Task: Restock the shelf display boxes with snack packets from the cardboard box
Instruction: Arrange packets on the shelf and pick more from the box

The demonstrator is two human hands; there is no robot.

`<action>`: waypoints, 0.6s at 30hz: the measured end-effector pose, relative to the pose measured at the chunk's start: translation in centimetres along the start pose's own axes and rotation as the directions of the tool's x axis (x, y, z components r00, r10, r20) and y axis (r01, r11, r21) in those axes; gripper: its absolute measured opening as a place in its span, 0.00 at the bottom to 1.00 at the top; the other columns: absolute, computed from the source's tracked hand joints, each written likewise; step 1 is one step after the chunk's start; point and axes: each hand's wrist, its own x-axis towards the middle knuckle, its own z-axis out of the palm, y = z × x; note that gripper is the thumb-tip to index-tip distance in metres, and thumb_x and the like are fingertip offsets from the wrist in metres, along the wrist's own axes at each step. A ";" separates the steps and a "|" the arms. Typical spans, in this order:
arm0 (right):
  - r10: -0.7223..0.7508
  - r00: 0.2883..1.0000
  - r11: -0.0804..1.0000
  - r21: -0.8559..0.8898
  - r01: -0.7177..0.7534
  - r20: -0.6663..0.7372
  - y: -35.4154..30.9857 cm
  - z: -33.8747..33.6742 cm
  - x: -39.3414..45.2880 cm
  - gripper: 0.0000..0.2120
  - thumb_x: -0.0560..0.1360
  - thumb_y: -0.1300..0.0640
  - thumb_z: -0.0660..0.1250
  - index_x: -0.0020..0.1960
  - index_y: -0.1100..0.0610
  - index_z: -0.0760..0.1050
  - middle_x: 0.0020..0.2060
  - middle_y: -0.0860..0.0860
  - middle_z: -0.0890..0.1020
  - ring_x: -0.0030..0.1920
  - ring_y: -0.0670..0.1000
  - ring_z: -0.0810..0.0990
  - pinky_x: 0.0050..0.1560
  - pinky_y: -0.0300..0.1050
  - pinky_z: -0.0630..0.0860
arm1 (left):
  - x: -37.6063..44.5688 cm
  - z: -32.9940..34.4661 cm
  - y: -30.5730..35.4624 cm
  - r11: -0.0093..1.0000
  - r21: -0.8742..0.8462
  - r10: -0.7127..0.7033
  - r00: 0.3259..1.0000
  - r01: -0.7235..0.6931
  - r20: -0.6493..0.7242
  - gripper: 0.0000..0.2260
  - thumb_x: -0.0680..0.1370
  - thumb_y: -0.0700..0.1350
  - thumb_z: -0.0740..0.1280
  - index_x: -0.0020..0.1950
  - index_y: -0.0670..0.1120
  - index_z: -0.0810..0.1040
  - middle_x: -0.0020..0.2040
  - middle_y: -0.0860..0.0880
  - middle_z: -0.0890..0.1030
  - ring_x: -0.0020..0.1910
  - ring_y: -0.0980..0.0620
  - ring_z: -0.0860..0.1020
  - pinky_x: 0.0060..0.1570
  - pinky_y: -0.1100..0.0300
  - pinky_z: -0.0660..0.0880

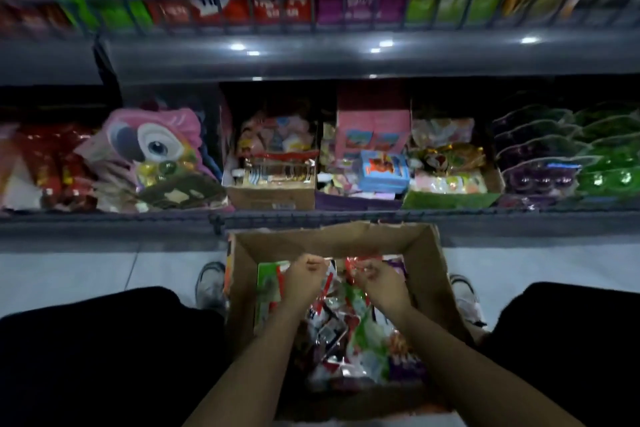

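Slippage is looming inside the open brown cardboard box (424,274), where the left hand (302,279) and right hand (378,279) are pinching glossy red snack packets (351,265), thin edges liable to tear or drop.

Cardboard box (427,263) brown; packets (341,329) inside red, green, white, purple. Parrot bag (152,142) pink, big blue eye. Small carton (382,172) light blue. Trousers (104,357) black. Shelf rail (311,218) dark grey. Floor (86,270) pale tile.

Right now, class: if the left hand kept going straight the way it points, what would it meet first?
Most likely the far wall of the cardboard box. The left hand, gripping snack packets, points toward the shelf; depth is unclear.
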 end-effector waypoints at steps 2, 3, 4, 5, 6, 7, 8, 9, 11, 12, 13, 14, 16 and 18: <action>0.092 0.993 0.995 -0.033 -0.089 0.080 1.8 1.0 0.0 0.06 0.72 0.61 0.71 0.42 0.52 0.76 0.34 0.44 0.77 0.40 0.48 0.76 0.47 0.42 0.72 | 0.4 0.5 -3.1 0.996 0.076 -0.043 0.996 0.037 0.074 0.05 0.75 0.40 0.68 0.39 0.42 0.79 0.40 0.41 0.81 0.43 0.50 0.76 0.39 0.64 0.68; 0.132 0.985 0.991 -0.040 -0.129 0.108 2.5 1.4 0.1 0.05 0.72 0.62 0.71 0.45 0.54 0.77 0.34 0.43 0.76 0.40 0.48 0.76 0.47 0.40 0.72 | 0.5 0.7 -4.5 0.992 0.101 -0.082 0.993 0.073 0.088 0.05 0.76 0.39 0.67 0.42 0.39 0.81 0.41 0.41 0.81 0.44 0.48 0.78 0.38 0.65 0.67; 0.172 0.978 0.985 -0.034 -0.169 0.117 3.4 1.9 0.3 0.06 0.72 0.63 0.71 0.49 0.59 0.79 0.35 0.44 0.77 0.42 0.49 0.76 0.49 0.40 0.72 | 0.7 1.0 -5.9 0.987 0.122 -0.120 0.989 0.108 0.091 0.06 0.76 0.39 0.67 0.46 0.37 0.82 0.44 0.41 0.82 0.46 0.47 0.79 0.38 0.66 0.66; 0.213 0.969 0.977 -0.032 -0.210 0.123 4.4 2.5 0.4 0.10 0.72 0.63 0.70 0.52 0.64 0.79 0.39 0.49 0.80 0.45 0.50 0.77 0.52 0.39 0.71 | 0.8 1.2 -7.1 0.980 0.151 -0.147 0.985 0.132 0.093 0.07 0.76 0.40 0.67 0.49 0.37 0.82 0.47 0.41 0.83 0.49 0.46 0.79 0.38 0.65 0.65; 0.256 0.957 0.966 -0.062 -0.250 0.138 4.7 2.6 0.2 0.13 0.73 0.61 0.70 0.56 0.64 0.79 0.45 0.52 0.82 0.49 0.51 0.77 0.51 0.36 0.69 | 0.7 1.2 -7.9 0.974 0.176 -0.162 0.982 0.143 0.096 0.08 0.77 0.40 0.67 0.51 0.38 0.82 0.49 0.41 0.83 0.50 0.45 0.79 0.38 0.65 0.65; 0.295 0.941 0.954 -0.109 -0.280 0.164 5.4 2.9 0.1 0.14 0.74 0.59 0.69 0.58 0.62 0.78 0.52 0.53 0.81 0.53 0.50 0.77 0.50 0.34 0.68 | 0.7 1.6 -9.0 0.965 0.202 -0.191 0.977 0.169 0.093 0.08 0.77 0.41 0.67 0.52 0.38 0.82 0.50 0.41 0.82 0.51 0.45 0.79 0.40 0.65 0.66; 0.333 0.923 0.939 -0.155 -0.306 0.195 6.0 3.2 0.1 0.15 0.75 0.56 0.69 0.61 0.59 0.77 0.57 0.53 0.80 0.56 0.51 0.77 0.51 0.34 0.68 | 0.8 2.0 -9.7 0.958 0.205 -0.218 0.973 0.199 0.074 0.09 0.77 0.39 0.67 0.52 0.36 0.81 0.51 0.39 0.82 0.52 0.45 0.79 0.42 0.65 0.68; 0.355 0.908 0.931 -0.175 -0.321 0.221 6.6 3.4 0.3 0.16 0.75 0.56 0.68 0.62 0.57 0.76 0.60 0.52 0.78 0.58 0.51 0.77 0.53 0.36 0.70 | 0.8 2.4 -10.2 0.956 0.182 -0.244 0.969 0.231 0.050 0.08 0.76 0.36 0.67 0.52 0.34 0.80 0.52 0.37 0.81 0.52 0.44 0.78 0.47 0.63 0.70; 0.382 0.888 0.922 -0.179 -0.345 0.256 7.6 4.1 0.4 0.17 0.76 0.55 0.67 0.64 0.55 0.75 0.62 0.52 0.77 0.57 0.51 0.78 0.53 0.39 0.74 | 0.8 3.2 -11.3 0.944 0.094 -0.315 0.949 0.315 -0.012 0.10 0.73 0.28 0.66 0.54 0.29 0.77 0.54 0.33 0.79 0.54 0.40 0.77 0.51 0.61 0.70; 0.396 0.879 0.917 -0.170 -0.361 0.267 7.6 4.4 0.4 0.18 0.76 0.55 0.67 0.65 0.54 0.74 0.63 0.53 0.77 0.55 0.51 0.78 0.48 0.39 0.76 | 0.8 3.5 -11.7 0.935 0.061 -0.348 0.937 0.349 -0.030 0.12 0.73 0.27 0.66 0.56 0.28 0.75 0.56 0.32 0.77 0.57 0.38 0.76 0.52 0.61 0.70; 0.406 0.871 0.913 -0.151 -0.378 0.278 7.6 4.7 0.4 0.19 0.76 0.55 0.66 0.66 0.54 0.73 0.64 0.53 0.76 0.53 0.50 0.78 0.43 0.38 0.77 | 0.9 3.8 -12.1 0.931 0.036 -0.361 0.931 0.363 -0.045 0.14 0.72 0.26 0.66 0.58 0.29 0.73 0.59 0.33 0.75 0.60 0.38 0.74 0.54 0.60 0.69; 0.412 0.864 0.911 -0.139 -0.388 0.288 7.6 5.1 0.4 0.20 0.76 0.55 0.66 0.67 0.54 0.71 0.64 0.53 0.75 0.52 0.49 0.77 0.40 0.37 0.76 | 1.1 4.0 -12.5 0.933 0.021 -0.357 0.932 0.359 -0.061 0.17 0.72 0.27 0.66 0.61 0.31 0.72 0.62 0.35 0.73 0.62 0.39 0.72 0.58 0.58 0.69; 0.409 0.861 0.913 -0.121 -0.390 0.302 7.5 5.8 0.5 0.21 0.77 0.54 0.65 0.68 0.54 0.70 0.65 0.52 0.74 0.52 0.46 0.74 0.42 0.35 0.74 | 1.3 3.9 -12.6 0.947 0.067 -0.305 0.945 0.314 -0.120 0.20 0.73 0.29 0.67 0.64 0.35 0.72 0.66 0.39 0.68 0.65 0.41 0.69 0.65 0.54 0.67; 0.401 0.864 0.915 -0.093 -0.391 0.306 7.4 6.4 0.6 0.20 0.77 0.54 0.64 0.69 0.55 0.70 0.65 0.52 0.74 0.52 0.45 0.73 0.41 0.32 0.71 | 1.3 3.4 -12.3 0.945 0.176 -0.251 0.956 0.277 -0.154 0.20 0.73 0.32 0.69 0.65 0.37 0.74 0.66 0.39 0.70 0.64 0.41 0.70 0.64 0.55 0.66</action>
